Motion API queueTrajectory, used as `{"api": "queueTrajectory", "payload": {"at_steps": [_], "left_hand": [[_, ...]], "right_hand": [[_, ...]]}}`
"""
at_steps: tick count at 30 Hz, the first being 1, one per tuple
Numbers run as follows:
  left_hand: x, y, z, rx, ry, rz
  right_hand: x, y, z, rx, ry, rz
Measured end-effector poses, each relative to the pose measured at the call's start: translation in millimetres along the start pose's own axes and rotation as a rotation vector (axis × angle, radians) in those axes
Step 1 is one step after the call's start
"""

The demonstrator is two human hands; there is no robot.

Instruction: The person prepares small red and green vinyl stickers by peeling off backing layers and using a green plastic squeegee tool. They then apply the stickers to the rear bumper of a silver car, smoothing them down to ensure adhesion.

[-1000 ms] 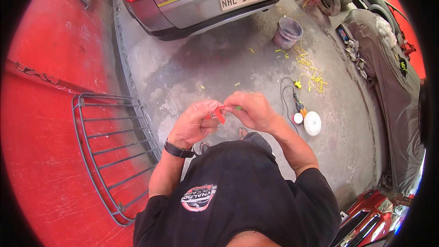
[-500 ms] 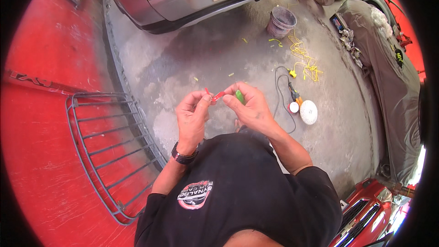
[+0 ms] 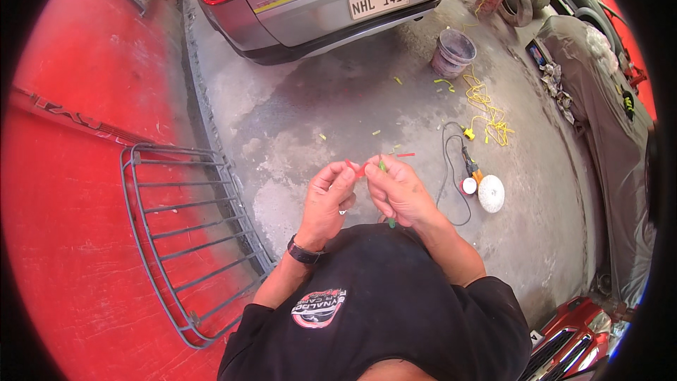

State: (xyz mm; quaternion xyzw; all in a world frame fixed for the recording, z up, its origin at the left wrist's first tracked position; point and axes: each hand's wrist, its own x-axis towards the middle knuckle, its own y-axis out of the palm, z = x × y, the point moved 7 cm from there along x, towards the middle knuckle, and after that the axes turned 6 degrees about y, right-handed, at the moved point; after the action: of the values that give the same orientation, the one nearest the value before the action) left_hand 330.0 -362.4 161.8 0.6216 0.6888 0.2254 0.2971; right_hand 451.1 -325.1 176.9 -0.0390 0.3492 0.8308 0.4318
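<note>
Chest high above the floor, both my hands are close together on a thin red strip (image 3: 362,169). My left hand (image 3: 326,204), with a dark watch on its wrist, is closed and pinches one part of the strip. A short gap away, my right hand (image 3: 403,196) pinches another part between thumb and finger. A slim green tool (image 3: 391,222) also sits in my right hand; its ends show above and below the fingers, but its kind is not clear. Past the right fingers a straight red end sticks out.
A silver car's rear (image 3: 324,10) stands ahead. A bucket (image 3: 453,53), a yellow cord (image 3: 486,109) and a polisher with a white pad (image 3: 491,193) lie on the concrete floor. A metal rack (image 3: 201,240) leans at left; a covered vehicle (image 3: 606,134) is at right.
In the picture my hands have shifted right and slightly down, as has the whole scene. The green tool has turned more upright, and a red end now shows beyond my right fingers.
</note>
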Motion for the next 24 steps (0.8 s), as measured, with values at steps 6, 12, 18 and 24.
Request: {"api": "queueTrajectory", "payload": {"at_steps": [6, 12, 18, 24], "left_hand": [[7, -24, -2, -0.365, -0.074, -0.151], [3, -20, 2, -0.582, -0.148, -0.101], [1, -9, -2, -0.498, -0.089, -0.085], [3, 0, -5, -0.379, -0.01, -0.069]], "right_hand": [[-19, 8, -8, -0.103, 0.037, -0.097], [-43, 17, -31, -0.375, -0.048, -0.07], [-41, 27, 19, -0.86, -0.543, -0.181], [-34, 40, 42, -0.773, -0.568, -0.103]]}}
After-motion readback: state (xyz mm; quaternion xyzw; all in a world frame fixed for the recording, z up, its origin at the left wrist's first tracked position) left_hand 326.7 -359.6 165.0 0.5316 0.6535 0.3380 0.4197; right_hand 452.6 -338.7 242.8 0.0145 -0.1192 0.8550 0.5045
